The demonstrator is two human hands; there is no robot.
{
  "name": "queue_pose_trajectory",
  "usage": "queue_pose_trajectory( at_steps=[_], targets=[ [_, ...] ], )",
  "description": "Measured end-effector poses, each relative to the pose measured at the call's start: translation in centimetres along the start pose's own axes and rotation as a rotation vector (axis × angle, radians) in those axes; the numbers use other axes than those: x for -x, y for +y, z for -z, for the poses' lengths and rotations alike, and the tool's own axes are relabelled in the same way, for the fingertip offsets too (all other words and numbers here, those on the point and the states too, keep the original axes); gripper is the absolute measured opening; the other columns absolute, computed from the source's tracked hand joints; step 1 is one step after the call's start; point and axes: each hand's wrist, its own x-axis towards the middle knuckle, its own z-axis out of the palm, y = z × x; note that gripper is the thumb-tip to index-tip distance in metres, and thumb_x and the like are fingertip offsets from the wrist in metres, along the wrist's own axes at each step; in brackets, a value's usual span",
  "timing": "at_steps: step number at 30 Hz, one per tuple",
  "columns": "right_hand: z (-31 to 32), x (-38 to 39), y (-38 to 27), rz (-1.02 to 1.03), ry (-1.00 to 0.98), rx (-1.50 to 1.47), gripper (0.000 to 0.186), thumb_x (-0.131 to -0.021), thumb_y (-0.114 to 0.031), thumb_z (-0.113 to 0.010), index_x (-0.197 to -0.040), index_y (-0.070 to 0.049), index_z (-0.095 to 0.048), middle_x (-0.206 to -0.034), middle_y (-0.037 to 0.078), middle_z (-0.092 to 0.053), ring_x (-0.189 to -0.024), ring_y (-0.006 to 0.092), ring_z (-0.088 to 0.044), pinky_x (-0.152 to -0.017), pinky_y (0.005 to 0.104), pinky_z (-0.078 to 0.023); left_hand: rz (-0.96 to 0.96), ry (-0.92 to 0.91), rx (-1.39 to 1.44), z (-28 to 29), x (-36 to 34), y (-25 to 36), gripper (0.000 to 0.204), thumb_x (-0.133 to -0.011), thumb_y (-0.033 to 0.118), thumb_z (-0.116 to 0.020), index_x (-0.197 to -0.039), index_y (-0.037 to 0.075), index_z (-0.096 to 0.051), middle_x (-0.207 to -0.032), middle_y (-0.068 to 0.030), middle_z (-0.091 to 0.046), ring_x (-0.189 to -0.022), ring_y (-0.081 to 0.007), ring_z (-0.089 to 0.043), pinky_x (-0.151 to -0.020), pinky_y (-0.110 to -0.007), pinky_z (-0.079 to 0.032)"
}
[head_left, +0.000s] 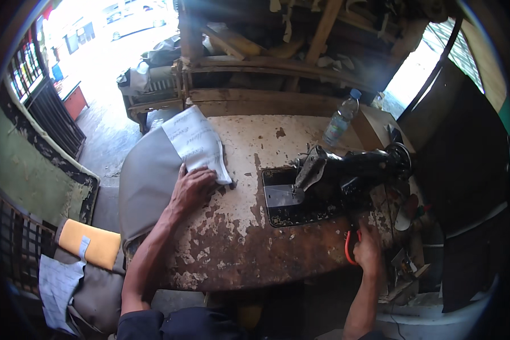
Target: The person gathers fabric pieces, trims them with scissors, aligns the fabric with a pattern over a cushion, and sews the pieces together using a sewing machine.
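My left hand (192, 190) is at the left part of the worn wooden table (249, 249), its fingers bent over the lower edge of a white sheet (195, 136) with handwriting on it. Under that sheet lies a large grey piece of material (147, 178), draped past the table's left edge. At the table's near right, my right hand (369, 248) is closed around scissors with red-orange handles (348, 249); the blades are hard to make out against the dark area. Just beyond it stands a black sewing machine (351, 170) on its dark bed plate.
A plastic water bottle (341, 119) with a blue cap stands behind the machine. Wooden shelving (249, 65) loaded with material closes off the back. At lower left are a yellow-orange padded piece (90, 243) and a marked pale sheet (59, 289). A dark panel (459, 147) rises at right.
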Motion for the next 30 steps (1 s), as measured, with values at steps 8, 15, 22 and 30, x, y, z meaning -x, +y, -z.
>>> queue_pose_trajectory(
  at_steps=[8, 15, 22, 30],
  targets=[
    [0.8, 1.8, -2.3, -0.089, -0.037, 0.125, 0.078, -0.073, 0.001, -0.067, -0.148, -0.005, -0.046, -0.115, 0.026, -0.066, -0.110, 0.0443, -0.065, -0.094, 0.0502, -0.053, -0.109, 0.189, -0.179, 1.5, 4.2, 4.0, 0.027, -0.084, 0.021, -0.076, -0.108, 0.013, -0.068, -0.118, -0.0048, -0.069, -0.117, -0.0257, -0.063, -0.104, -0.053, -0.042],
    [-6.9, 6.6, -15.4, -0.285, -0.873, -1.915, 0.053, -0.100, -0.044, -0.062, -0.138, -0.008, -0.052, -0.089, 0.003, -0.058, -0.072, 0.0149, -0.061, -0.062, 0.0365, -0.055, -0.193, 0.273, -0.233, 2.5, 3.8, 4.9, 0.033, -0.077, 0.016, -0.077, -0.107, 0.010, -0.066, -0.110, -0.0057, -0.067, -0.103, -0.0252, -0.065, -0.092, -0.044, -0.048],
    [-12.2, 3.2, -23.0, -0.059, -0.838, -1.812, 0.065, -0.098, -0.056, -0.060, -0.134, -0.003, -0.053, -0.086, 0.001, -0.057, -0.062, 0.0070, -0.056, -0.053, 0.0236, -0.050, -0.198, 0.248, -0.240, 2.4, 3.9, 5.0, 0.032, -0.081, 0.018, -0.072, -0.111, 0.014, -0.064, -0.109, -0.0033, -0.064, -0.103, -0.0226, -0.062, -0.095, -0.044, -0.045],
    [-5.4, 5.6, -13.7, 0.032, -0.203, -0.737, 0.046, -0.092, -0.023, -0.076, -0.129, 0.000, -0.062, -0.105, 0.013, -0.067, -0.083, 0.0238, -0.067, -0.079, 0.0364, -0.054, 0.026, 0.206, 0.156, 3.8, 7.7, 9.4, 0.032, -0.073, 0.012, -0.080, -0.104, 0.013, -0.070, -0.122, -0.0132, -0.062, -0.119, -0.0353, -0.056, -0.103, -0.052, -0.045]
  ],
)
